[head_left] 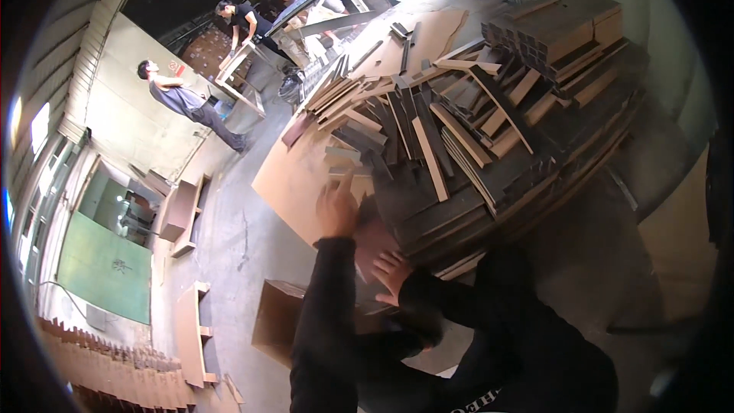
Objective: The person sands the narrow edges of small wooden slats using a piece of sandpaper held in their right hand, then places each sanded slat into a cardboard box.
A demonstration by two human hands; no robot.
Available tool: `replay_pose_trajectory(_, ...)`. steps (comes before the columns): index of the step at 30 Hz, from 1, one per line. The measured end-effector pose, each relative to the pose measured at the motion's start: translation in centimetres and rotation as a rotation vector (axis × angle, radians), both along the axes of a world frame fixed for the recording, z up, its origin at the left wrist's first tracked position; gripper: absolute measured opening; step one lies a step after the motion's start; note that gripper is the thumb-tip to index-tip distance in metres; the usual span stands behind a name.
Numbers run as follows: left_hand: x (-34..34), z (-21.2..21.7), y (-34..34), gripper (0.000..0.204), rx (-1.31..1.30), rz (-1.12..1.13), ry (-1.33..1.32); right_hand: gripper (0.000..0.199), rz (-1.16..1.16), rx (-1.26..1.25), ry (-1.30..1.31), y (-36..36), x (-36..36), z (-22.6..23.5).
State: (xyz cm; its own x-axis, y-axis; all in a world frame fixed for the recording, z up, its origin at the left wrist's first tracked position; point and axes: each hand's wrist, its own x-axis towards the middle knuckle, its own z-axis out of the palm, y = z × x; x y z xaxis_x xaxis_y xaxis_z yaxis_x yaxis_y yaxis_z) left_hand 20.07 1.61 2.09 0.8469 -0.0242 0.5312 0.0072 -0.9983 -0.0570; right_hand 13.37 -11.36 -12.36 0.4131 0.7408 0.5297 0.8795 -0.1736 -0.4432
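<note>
My left hand (337,206) reaches over the near left corner of a tan cardboard sheet (287,176). Its fingers are stretched out and a little blurred, close to some short pale strips (342,156). A flat reddish-brown piece (375,239) lies at the near edge of the stack. My right hand (391,274) rests at the lower side of that piece, palm down with the fingers apart. Just beyond both hands, a loose heap of dark and tan cardboard strips (432,157) covers the stacked dark sheets (535,191).
An open cardboard box (277,313) stands on the floor beside my left forearm. Bundled square-ended lengths (566,27) sit at the far right of the stack. Three people work at the back left, one near a wooden frame (233,65). Pallets (191,333) stand at left.
</note>
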Motion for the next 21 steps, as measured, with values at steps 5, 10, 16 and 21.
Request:
replay_pose_trajectory(5, 5.9, -2.5, 1.2, 0.022, 0.069, -0.007, -0.011, 0.067, -0.008, -0.2, 0.091, -0.1, 0.0, -0.7)
replay_pose_trajectory(10, -1.4, 0.2, 1.2, 0.017, -0.249, -0.051, -0.258, 0.065, 0.061, -0.144, 0.033, 0.3, -1.0, -0.7)
replay_pose_trajectory(16, -17.5, -0.7, -1.5, 0.033, -1.374, 0.066, 0.025, 0.059, 0.069, -0.017, 0.07, 1.0, 0.3, -2.2)
replay_pose_trajectory(21, -23.7, -3.1, -1.4, 0.035, -1.937, 0.023, -0.018, 0.057, 0.106, -0.195, 0.134, 0.1, -0.1, -0.2)
